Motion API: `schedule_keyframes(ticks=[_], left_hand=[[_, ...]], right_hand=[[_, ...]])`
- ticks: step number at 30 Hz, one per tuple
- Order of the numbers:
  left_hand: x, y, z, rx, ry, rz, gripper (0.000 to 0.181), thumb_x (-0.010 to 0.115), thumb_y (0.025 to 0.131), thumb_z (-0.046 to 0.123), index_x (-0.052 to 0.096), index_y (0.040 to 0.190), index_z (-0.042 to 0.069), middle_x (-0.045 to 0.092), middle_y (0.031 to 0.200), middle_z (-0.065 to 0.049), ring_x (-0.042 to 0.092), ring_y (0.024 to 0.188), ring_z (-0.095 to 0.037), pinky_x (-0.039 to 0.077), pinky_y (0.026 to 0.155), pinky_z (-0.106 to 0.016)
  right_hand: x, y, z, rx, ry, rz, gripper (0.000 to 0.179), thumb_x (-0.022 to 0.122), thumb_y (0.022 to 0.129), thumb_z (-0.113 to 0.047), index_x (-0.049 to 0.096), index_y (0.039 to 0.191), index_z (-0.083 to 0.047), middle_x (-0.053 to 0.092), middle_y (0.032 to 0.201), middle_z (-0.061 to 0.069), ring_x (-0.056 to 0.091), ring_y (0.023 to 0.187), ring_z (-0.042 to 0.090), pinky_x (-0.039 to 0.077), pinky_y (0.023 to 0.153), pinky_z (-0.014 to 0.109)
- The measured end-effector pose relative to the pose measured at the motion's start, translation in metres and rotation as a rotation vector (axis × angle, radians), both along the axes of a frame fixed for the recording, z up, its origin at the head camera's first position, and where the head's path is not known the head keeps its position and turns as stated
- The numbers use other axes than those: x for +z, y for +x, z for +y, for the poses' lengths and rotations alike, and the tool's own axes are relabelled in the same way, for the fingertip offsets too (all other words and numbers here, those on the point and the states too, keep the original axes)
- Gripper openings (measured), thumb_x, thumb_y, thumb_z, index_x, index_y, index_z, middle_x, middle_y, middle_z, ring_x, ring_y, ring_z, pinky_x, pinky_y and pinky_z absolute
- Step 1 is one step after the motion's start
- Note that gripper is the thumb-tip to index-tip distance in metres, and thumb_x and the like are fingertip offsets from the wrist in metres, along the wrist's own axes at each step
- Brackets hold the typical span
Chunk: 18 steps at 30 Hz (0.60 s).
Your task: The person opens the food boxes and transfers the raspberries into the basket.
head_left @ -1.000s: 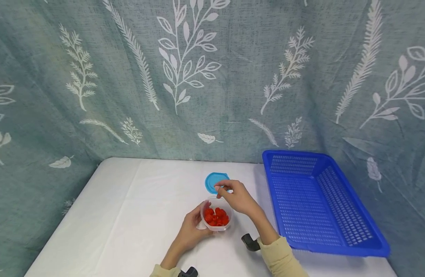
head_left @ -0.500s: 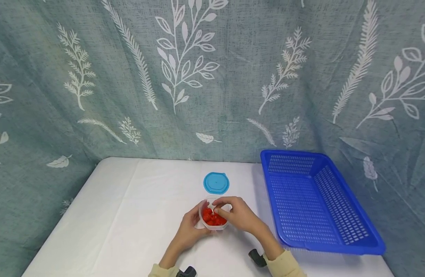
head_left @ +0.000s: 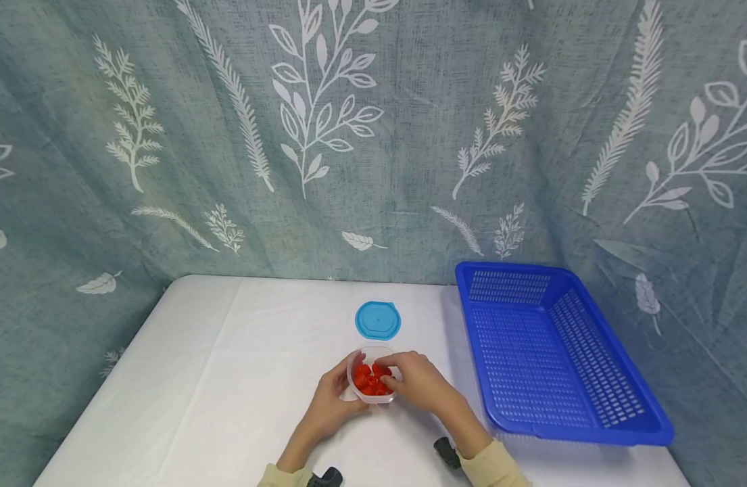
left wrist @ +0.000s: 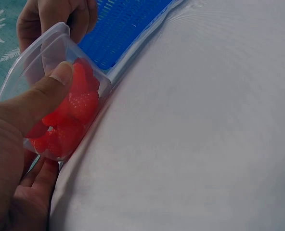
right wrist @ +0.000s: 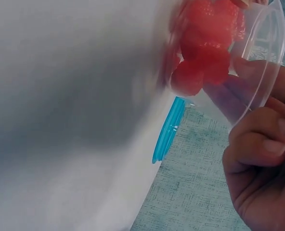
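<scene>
My left hand point(head_left: 332, 406) holds a clear plastic tub point(head_left: 378, 400), thumb on one side and fingers on the other. Red raspberries point(head_left: 368, 384) lie heaped in the tub, which leans toward me in the head view. Over the tub's right rim comes my right hand point(head_left: 420, 384), with thumb and forefinger down among the raspberries. A red berry shows between these two fingertips; I cannot tell if they pinch it. In the right wrist view the other fingers point(right wrist: 265, 144) are curled outside the tub point(right wrist: 277, 29). The left wrist view shows the left thumb point(left wrist: 46, 94) across the tub's wall.
A round blue lid point(head_left: 378, 320) lies flat on the white-covered table point(head_left: 257, 352), just beyond the tub. To the right stands a large blue perforated basket point(head_left: 531, 365). A green leaf-patterned curtain point(head_left: 410, 169) hangs behind the table's far edge.
My right hand has come down from above the lid into the tub, uncovering the lid. Its thumb and forefinger have moved slightly apart over the last half second. The left hand keeps its hold.
</scene>
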<state>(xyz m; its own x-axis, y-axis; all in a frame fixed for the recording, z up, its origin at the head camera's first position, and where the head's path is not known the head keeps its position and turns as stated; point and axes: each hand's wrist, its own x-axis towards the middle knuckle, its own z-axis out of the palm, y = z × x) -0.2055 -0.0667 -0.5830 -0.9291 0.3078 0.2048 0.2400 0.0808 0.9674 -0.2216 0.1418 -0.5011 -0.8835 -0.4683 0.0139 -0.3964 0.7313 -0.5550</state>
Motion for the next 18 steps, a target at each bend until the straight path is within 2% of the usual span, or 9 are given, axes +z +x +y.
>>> schedule_keyframes(ticks=[3, 6, 10, 14, 18], left_hand=[[0.0007, 0.0012, -0.0009, -0.001, 0.001, -0.011, 0.091, 0.084, 0.076, 0.003, 0.039, 0.155, 0.004, 0.05, 0.154, -0.014, 0.042, 0.147, -0.027, 0.035, 0.115, -0.017], [0.0003, 0.0013, -0.0009, -0.005, 0.006, -0.013, 0.091, 0.084, 0.077, 0.003, 0.039, 0.156, 0.004, 0.05, 0.154, -0.015, 0.042, 0.146, -0.028, 0.035, 0.114, -0.015], [0.0002, 0.0007, -0.0004, -0.003, -0.002, -0.013, 0.09, 0.084, 0.078, 0.004, 0.04, 0.156, 0.006, 0.05, 0.154, -0.014, 0.042, 0.147, -0.028, 0.035, 0.118, -0.023], [-0.0001, 0.0006, -0.0006, 0.0, -0.01, -0.005, 0.089, 0.085, 0.078, 0.005, 0.041, 0.156, 0.008, 0.05, 0.153, -0.013, 0.042, 0.146, -0.029, 0.036, 0.119, -0.037], [-0.0013, 0.0007, -0.0003, -0.002, 0.006, 0.006, 0.089, 0.085, 0.078, 0.006, 0.041, 0.155, 0.007, 0.05, 0.153, -0.016, 0.042, 0.146, -0.033, 0.036, 0.119, -0.041]], right_hand=[[0.0015, 0.0001, -0.0024, 0.016, 0.021, 0.003, 0.03, 0.073, 0.091, -0.009, 0.074, 0.121, -0.005, 0.075, 0.112, 0.006, 0.069, 0.108, 0.03, 0.056, 0.097, 0.054], [0.0019, 0.0003, -0.004, 0.026, 0.036, 0.008, 0.027, 0.073, 0.091, -0.008, 0.076, 0.118, -0.005, 0.072, 0.107, 0.003, 0.069, 0.099, 0.025, 0.059, 0.088, 0.046], [0.0023, 0.0008, -0.0052, 0.027, 0.059, 0.017, 0.021, 0.074, 0.091, -0.008, 0.078, 0.112, -0.006, 0.068, 0.102, 0.001, 0.066, 0.09, 0.018, 0.06, 0.08, 0.037], [0.0044, 0.0015, -0.0062, 0.029, 0.053, 0.014, 0.014, 0.074, 0.09, -0.006, 0.079, 0.103, -0.007, 0.068, 0.101, 0.0, 0.067, 0.093, 0.02, 0.061, 0.086, 0.043], [0.0053, 0.0001, -0.0059, 0.047, 0.016, 0.001, 0.011, 0.074, 0.089, -0.002, 0.077, 0.097, -0.008, 0.071, 0.099, 0.0, 0.068, 0.096, 0.023, 0.059, 0.092, 0.049]])
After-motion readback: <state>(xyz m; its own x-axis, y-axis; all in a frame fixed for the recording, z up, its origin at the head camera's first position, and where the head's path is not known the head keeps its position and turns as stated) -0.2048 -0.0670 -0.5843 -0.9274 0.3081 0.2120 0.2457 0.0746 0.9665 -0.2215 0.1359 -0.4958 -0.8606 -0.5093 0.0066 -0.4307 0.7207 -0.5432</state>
